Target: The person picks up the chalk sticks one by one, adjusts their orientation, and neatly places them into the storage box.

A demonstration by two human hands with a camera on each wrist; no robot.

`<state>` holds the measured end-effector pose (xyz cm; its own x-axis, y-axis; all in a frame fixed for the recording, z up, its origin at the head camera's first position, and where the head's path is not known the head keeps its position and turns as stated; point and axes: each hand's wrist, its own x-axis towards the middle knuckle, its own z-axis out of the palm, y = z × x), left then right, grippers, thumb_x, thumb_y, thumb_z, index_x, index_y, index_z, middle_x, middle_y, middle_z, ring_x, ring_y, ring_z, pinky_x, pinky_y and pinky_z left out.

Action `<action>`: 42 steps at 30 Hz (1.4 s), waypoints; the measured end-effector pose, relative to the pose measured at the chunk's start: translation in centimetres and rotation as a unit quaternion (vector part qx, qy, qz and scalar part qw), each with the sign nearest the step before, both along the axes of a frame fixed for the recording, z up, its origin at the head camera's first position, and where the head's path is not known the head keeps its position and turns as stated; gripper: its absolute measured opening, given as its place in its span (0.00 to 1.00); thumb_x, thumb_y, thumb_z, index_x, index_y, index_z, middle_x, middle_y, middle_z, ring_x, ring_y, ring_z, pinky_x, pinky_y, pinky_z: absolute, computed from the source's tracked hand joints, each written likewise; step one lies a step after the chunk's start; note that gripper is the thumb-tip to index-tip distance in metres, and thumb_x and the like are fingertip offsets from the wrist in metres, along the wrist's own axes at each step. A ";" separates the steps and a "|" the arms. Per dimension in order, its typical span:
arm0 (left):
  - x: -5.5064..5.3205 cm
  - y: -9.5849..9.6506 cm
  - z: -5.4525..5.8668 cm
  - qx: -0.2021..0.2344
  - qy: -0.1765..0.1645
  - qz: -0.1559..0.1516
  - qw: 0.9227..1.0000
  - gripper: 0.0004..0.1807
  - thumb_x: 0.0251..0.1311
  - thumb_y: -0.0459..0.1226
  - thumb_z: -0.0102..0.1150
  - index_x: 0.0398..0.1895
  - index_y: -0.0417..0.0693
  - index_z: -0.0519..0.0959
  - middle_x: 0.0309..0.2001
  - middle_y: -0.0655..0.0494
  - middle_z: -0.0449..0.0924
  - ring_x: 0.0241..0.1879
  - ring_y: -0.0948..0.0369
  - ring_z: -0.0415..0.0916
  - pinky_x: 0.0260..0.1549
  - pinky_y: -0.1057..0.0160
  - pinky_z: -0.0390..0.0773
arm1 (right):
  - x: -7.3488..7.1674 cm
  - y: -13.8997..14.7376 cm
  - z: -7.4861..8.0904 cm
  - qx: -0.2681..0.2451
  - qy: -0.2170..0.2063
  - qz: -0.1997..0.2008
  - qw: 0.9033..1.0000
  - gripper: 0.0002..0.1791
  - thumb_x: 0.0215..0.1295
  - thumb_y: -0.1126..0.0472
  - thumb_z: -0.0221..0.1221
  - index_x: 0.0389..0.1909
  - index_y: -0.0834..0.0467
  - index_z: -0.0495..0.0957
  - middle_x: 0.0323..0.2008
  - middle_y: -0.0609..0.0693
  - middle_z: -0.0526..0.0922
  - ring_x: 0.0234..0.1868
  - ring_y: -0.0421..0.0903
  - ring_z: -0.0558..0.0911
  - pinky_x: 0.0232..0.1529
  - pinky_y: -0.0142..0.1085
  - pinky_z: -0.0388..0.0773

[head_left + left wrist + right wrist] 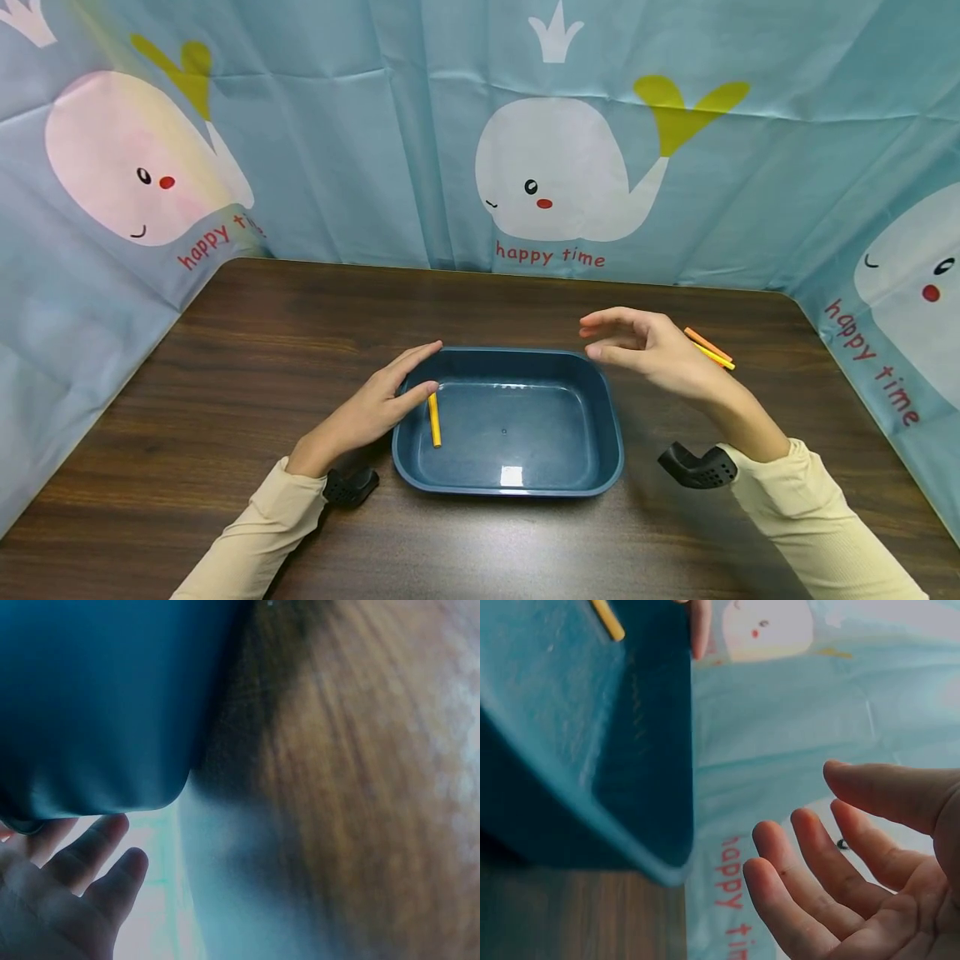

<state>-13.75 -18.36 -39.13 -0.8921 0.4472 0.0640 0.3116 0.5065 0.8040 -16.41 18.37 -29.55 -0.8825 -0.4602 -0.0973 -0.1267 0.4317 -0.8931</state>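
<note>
A dark blue plastic tray (pixel 504 492) stands on the table. My left hand (pixel 375 407) rests at its far left corner, fingers extended along the outside and thumb over the rim. In the left wrist view, the fingers of that left hand (pixel 75 885) lie against the outer wall. A thin yellow stick (pixel 435 421) lies inside the tray near the left wall; its kind cannot be told. Above and beyond the far right corner hovers my right hand (pixel 660 350), fingers loosely bent. The right wrist view shows nothing between the fingers and thumb of this right hand (pixel 855 885).
An orange stick (pixel 708 343) and yellow sticks (pixel 716 358) lie on the table behind the right hand, partly hidden by it. The dark wooden table (pixel 300 317) meets a blue printed curtain (pixel 375 167) at the back and sides. Black wrist mounts (pixel 697 468) sit on both sleeves.
</note>
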 end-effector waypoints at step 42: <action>0.0 0.0 0.0 -0.006 -0.009 0.007 1.000 0.34 0.74 0.48 0.50 0.79 0.56 0.54 0.78 0.49 0.52 0.77 0.47 0.52 0.69 0.37 0.59 | -2.6 11.1 -4.9 0.176 0.138 -0.087 0.971 0.22 0.70 0.61 0.60 0.60 0.67 0.74 0.53 0.69 0.82 0.40 0.20 0.80 0.34 0.28 0.81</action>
<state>-13.73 -18.40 -39.08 -0.8993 0.4353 0.0426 0.2897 0.5198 0.8037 -18.98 29.45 -34.50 -0.9586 -0.2833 0.0295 -0.2382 0.7402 -0.6288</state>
